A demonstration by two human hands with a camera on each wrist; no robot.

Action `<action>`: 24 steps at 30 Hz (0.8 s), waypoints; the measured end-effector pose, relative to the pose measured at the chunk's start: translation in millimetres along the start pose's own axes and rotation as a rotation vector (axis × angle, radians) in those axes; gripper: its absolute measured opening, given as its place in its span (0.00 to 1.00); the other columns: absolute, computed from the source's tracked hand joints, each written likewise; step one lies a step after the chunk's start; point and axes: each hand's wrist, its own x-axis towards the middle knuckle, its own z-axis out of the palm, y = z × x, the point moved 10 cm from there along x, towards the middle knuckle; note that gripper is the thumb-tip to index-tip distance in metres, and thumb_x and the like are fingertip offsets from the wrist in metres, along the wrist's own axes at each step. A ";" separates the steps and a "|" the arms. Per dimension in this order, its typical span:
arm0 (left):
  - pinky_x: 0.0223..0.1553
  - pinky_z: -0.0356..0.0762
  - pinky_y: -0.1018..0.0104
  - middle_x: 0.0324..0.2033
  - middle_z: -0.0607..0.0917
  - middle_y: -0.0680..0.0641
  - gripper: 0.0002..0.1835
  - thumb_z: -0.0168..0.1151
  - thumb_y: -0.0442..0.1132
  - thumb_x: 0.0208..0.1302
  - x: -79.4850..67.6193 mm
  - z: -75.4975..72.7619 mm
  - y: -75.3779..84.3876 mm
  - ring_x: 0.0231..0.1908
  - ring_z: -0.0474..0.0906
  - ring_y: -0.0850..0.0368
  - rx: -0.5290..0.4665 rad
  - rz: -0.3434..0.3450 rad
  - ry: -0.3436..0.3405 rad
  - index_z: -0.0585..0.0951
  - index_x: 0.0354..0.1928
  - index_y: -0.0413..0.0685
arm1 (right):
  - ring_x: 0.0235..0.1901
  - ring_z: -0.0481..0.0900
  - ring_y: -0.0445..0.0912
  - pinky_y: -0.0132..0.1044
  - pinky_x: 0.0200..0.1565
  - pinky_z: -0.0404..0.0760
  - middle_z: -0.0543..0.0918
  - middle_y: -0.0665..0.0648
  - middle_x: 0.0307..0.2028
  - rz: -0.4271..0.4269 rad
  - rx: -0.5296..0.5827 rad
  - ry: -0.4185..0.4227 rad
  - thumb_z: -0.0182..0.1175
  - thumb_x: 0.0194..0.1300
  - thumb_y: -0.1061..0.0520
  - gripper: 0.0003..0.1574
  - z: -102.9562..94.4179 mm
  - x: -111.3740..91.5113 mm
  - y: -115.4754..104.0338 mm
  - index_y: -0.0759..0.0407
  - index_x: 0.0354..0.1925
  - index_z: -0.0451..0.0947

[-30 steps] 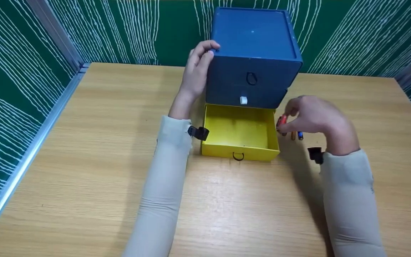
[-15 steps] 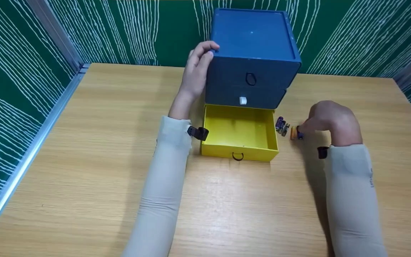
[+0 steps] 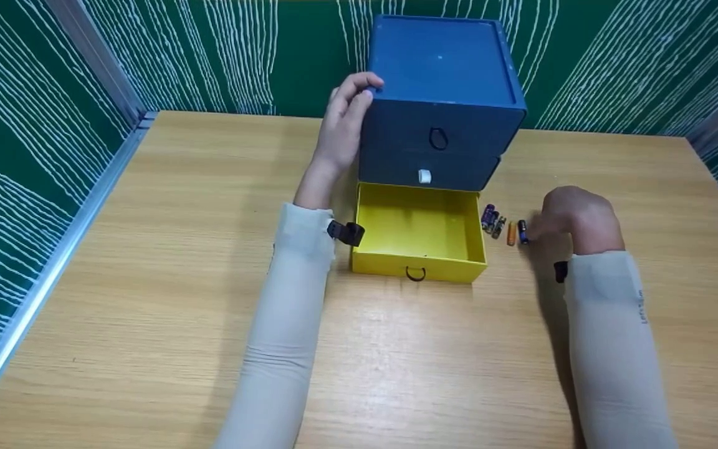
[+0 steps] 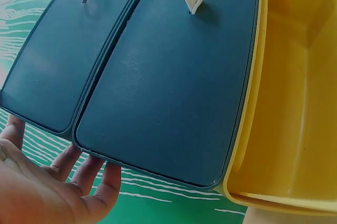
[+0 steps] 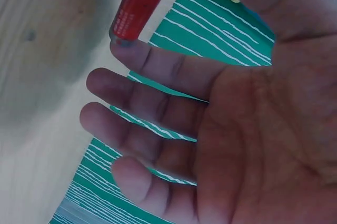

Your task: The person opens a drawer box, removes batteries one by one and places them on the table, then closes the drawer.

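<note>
My left hand [image 3: 340,128] rests on the left side of a blue drawer unit [image 3: 446,56], fingertips at its top front corner. The left wrist view shows its fingers against the unit's side. A red battery [image 5: 141,5] is pinched between the thumb and index finger of my right hand [image 3: 577,215], the other fingers loosely bent. In the head view that hand hides the red battery. Just left of it lie a dark blue battery [image 3: 523,232] and an orange battery [image 3: 511,234]. Several dark and purple batteries [image 3: 490,217] lie beside the drawer.
The unit's yellow bottom drawer [image 3: 419,267] is pulled out, with nothing seen inside. Two closed dark blue drawers are above it, one with a white pull tab [image 3: 424,176]. A green wall [image 3: 309,62] with white lines stands behind the wooden table [image 3: 147,280].
My right hand has moved right from the batteries beside the yellow drawer, taking the red battery to the right of the dark blue one. My left hand stays on the unit.
</note>
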 end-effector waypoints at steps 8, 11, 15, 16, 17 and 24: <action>0.53 0.58 0.71 0.53 0.66 0.56 0.12 0.38 0.41 0.66 -0.5 0.1 0.2 0.53 0.57 0.64 -0.003 0.001 0.000 0.70 0.47 0.51 | 0.35 0.68 0.56 0.44 0.32 0.71 0.73 0.69 0.45 0.012 -0.019 -0.036 0.63 0.43 0.38 0.42 4.7 5.6 3.2 0.69 0.46 0.71; 0.53 0.58 0.71 0.53 0.66 0.56 0.13 0.38 0.40 0.66 -0.8 0.0 1.5 0.53 0.57 0.64 0.004 0.015 -0.001 0.70 0.47 0.51 | 0.33 0.69 0.55 0.42 0.29 0.70 0.74 0.67 0.41 -0.002 -0.040 -0.034 0.63 0.44 0.41 0.37 3.8 5.4 2.7 0.68 0.43 0.73; 0.54 0.58 0.71 0.53 0.66 0.55 0.13 0.38 0.40 0.66 -1.2 -0.4 2.3 0.53 0.57 0.64 0.002 0.021 -0.002 0.70 0.47 0.50 | 0.31 0.70 0.54 0.40 0.27 0.70 0.75 0.65 0.37 -0.011 -0.058 -0.023 0.63 0.44 0.44 0.33 3.4 6.0 1.6 0.68 0.42 0.75; 0.54 0.58 0.71 0.53 0.66 0.55 0.13 0.38 0.40 0.66 -1.2 -0.4 2.3 0.53 0.57 0.64 0.000 0.020 -0.002 0.70 0.47 0.50 | 0.30 0.70 0.54 0.41 0.27 0.70 0.75 0.65 0.36 -0.010 -0.058 -0.019 0.63 0.44 0.44 0.33 3.5 6.4 1.6 0.68 0.42 0.74; 0.54 0.58 0.71 0.53 0.66 0.56 0.13 0.38 0.40 0.66 -1.2 -0.5 2.1 0.53 0.57 0.64 -0.002 0.019 -0.003 0.70 0.47 0.50 | 0.30 0.70 0.55 0.41 0.27 0.70 0.75 0.65 0.36 -0.009 -0.054 -0.015 0.64 0.44 0.44 0.34 3.7 6.9 1.7 0.68 0.42 0.74; 0.54 0.58 0.71 0.54 0.66 0.55 0.13 0.38 0.41 0.66 -0.8 0.0 1.9 0.54 0.57 0.65 0.013 0.010 -0.008 0.70 0.48 0.51 | 0.29 0.71 0.54 0.39 0.26 0.69 0.76 0.63 0.33 -0.018 -0.027 -0.004 0.65 0.42 0.47 0.31 4.5 9.9 1.8 0.67 0.41 0.74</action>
